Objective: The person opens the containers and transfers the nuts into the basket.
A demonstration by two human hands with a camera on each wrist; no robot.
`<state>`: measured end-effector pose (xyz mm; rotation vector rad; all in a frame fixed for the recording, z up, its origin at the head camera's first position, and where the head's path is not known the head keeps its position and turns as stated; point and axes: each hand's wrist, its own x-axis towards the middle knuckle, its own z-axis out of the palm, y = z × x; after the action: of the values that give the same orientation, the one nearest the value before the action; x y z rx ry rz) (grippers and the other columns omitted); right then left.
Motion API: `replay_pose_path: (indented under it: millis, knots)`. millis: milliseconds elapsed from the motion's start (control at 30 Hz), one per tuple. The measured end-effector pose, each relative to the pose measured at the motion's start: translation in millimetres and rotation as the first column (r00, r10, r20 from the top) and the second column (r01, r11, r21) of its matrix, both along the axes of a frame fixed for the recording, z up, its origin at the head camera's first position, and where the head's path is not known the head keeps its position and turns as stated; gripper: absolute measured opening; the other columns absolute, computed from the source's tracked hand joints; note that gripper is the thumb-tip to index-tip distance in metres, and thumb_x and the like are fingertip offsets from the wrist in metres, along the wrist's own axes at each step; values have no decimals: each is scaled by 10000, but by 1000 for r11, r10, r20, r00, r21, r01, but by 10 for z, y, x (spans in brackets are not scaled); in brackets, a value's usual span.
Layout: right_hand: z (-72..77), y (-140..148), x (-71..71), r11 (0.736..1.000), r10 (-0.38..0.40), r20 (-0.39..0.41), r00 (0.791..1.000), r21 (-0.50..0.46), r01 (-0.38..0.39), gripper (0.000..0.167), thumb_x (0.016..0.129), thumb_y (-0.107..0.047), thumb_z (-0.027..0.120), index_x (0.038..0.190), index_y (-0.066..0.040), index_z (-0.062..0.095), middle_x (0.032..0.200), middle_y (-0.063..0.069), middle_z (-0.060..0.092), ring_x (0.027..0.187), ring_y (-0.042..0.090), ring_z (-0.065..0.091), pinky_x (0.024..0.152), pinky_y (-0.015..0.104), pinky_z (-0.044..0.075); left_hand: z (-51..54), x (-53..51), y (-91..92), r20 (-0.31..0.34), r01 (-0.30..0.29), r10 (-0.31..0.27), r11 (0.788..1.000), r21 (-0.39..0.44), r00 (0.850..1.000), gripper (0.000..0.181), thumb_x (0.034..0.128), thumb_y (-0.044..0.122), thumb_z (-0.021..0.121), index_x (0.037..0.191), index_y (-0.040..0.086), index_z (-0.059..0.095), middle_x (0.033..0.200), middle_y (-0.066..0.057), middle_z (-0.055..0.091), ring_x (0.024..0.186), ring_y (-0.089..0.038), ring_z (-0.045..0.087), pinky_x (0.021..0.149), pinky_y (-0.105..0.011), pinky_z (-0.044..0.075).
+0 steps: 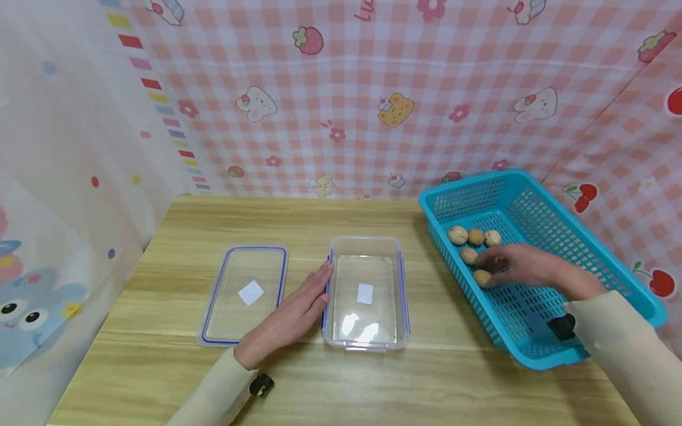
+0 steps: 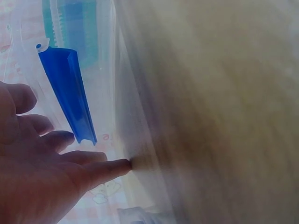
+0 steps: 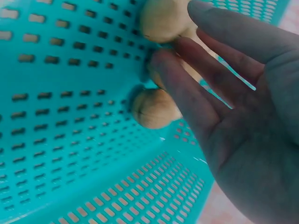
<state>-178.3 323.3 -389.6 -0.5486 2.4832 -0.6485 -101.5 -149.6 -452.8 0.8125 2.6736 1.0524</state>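
Several walnuts (image 1: pixel 457 235) lie along the left side of a blue plastic basket (image 1: pixel 575 236). My right hand (image 1: pixel 519 266) reaches into it, thumb and fingers spread beside the nearest walnut (image 1: pixel 482 278); in the right wrist view that walnut (image 3: pixel 163 21) sits by the thumb tip, not visibly pinched. A clear lidless plastic box (image 1: pixel 367 245) stands mid-table with nothing but a white label inside. Against its left wall rests my left hand (image 1: pixel 293 310), fingers extended. The left wrist view shows the box's blue side clip (image 2: pixel 70 93) beside those fingers.
The box's clear lid (image 1: pixel 242 322), with a blue seal and a white label, lies flat left of the box. Behind the wooden table (image 1: pixel 346 216) hangs a pink checked curtain (image 1: pixel 346 89). The basket stands at the table's right side.
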Motion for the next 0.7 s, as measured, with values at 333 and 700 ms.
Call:
replay_pose_path:
  millis: [333,700]
  knots:
    - [299,87,72,998,-43,-41,998,-55,41,502,993,-210,721,1406,37,580,1376,258,619,1228,444,617,863,411,605,36,-37,8,29,-11,11,1000,-1,1000,581,1141,259,390,1642,43,190,1706,-159,153,1559,-381,177,1268,-530,177]
    - [619,28,326,973,-194,-290,937,-177,147,347,1062,-239,621,1376,-95,657,1297,141,690,1006,-12,662,792,149,545,112,-66,24,37,-54,54,998,17,998,565,1130,288,421,1638,85,278,1701,-161,208,1553,-371,217,1255,-525,217]
